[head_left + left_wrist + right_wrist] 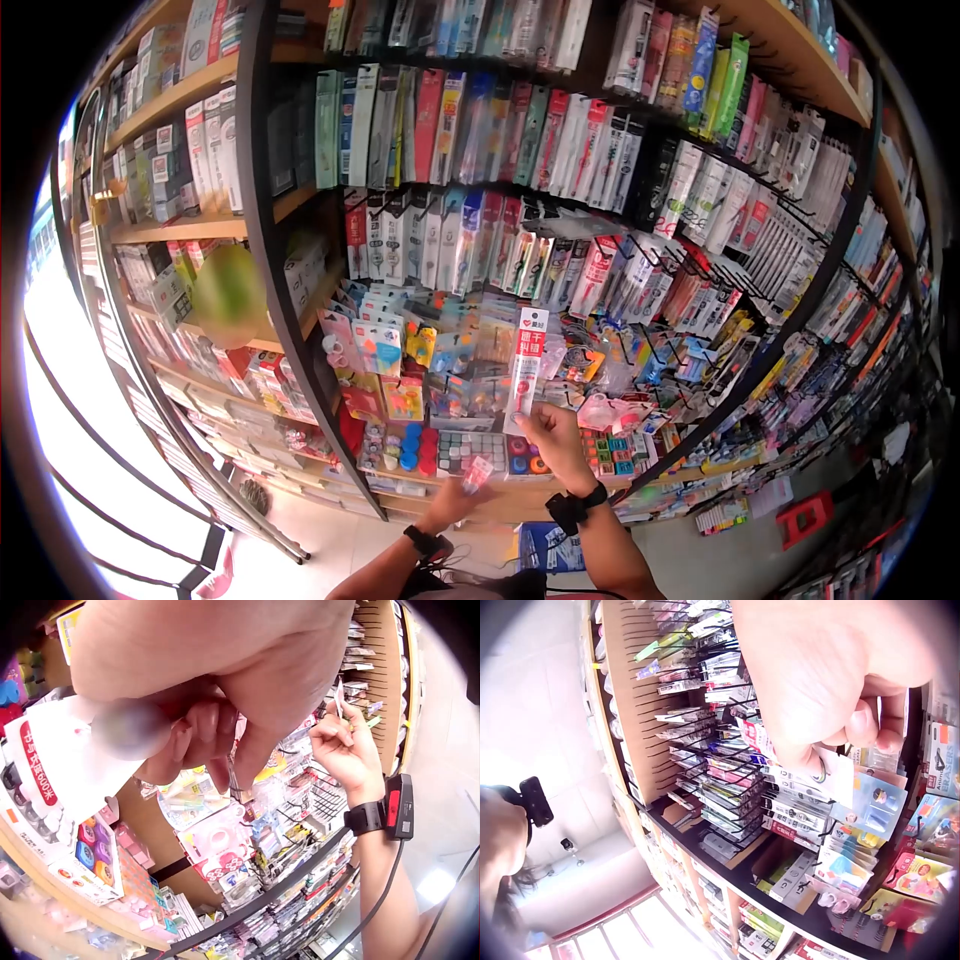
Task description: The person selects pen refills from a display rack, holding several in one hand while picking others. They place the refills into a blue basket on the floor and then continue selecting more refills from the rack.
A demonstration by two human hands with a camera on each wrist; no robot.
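My right hand [558, 445] grips the lower end of a slim white-and-red hanging packet [527, 362] and holds it upright in front of the shelves. In the right wrist view the same packet [759, 741] juts out past the thumb, partly covered by the hand [817, 682]. Lower and to the left, my left hand [452, 505] holds a small white-and-red packet [477, 474] between its fingers. From the left wrist, the fingers of that hand [217, 682] look curled, and a white card with a red label [39, 761] shows beside them, washed out by light.
Racks of hanging pen packets [430, 120] fill the wall ahead. Below are small boxed goods [470, 450] along a wooden shelf edge. A dark upright post [265, 160] stands left. A red stool [805, 520] and a blue box [550, 548] sit on the floor.
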